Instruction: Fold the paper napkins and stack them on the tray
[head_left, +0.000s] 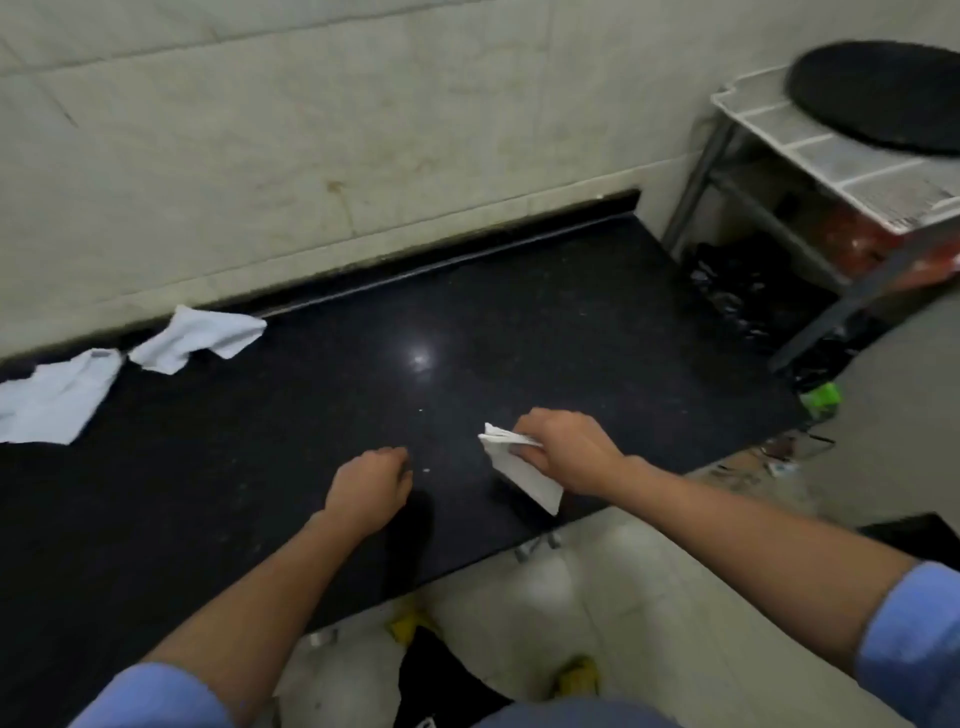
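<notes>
Folding paper napkins at a dark stone worktop, a person in blue sleeves works with both hands near its front edge. At the far left edge, against the wall, lie two loose napkins not yet folded: a crumpled napkin closest to the left corner and a second rumpled napkin just beside it.

Towards the middle of the front edge, the left hand hovers low over the worktop with its fingers curled under; nothing shows in it. To its right, the right hand grips the folded napkin by its upper side, and the napkin's lower corner hangs free close to the worktop's front edge.

Beyond the right edge, well apart from both hands, a round black tray sits on top of a metal rack. No napkins are visible on the tray.

The risk appears to lie in the carry. Gripped along one side only, the soft paper could spring open or slip, and the way to the tray crosses open floor past the worktop's right edge, where a dropped napkin would be spoiled. The tray seems to overhang the rack top, so a heavy-handed placement might tip it.
</notes>
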